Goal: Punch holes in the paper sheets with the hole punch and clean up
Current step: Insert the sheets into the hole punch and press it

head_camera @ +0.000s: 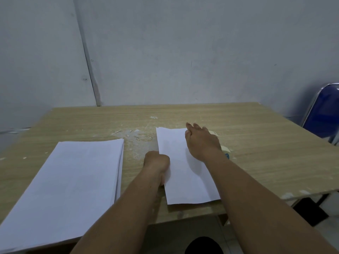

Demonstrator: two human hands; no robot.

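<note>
A white paper sheet [185, 167] lies on the wooden table [260, 129] in front of me. My left hand [156, 162] is closed on the sheet's left edge, fingers tucked under. My right hand [200, 142] lies palm down over the sheet's right edge, on a cream and blue hole punch [226, 152]. The hand hides most of the punch; only its ends show. A thick stack of white paper [73, 184] lies to the left, apart from both hands.
Small paper scraps and white dust [135, 133] litter the table beyond the sheet. A blue folding chair [324, 114] stands at the far right. The wall is close behind the table. The near table edge runs under my forearms.
</note>
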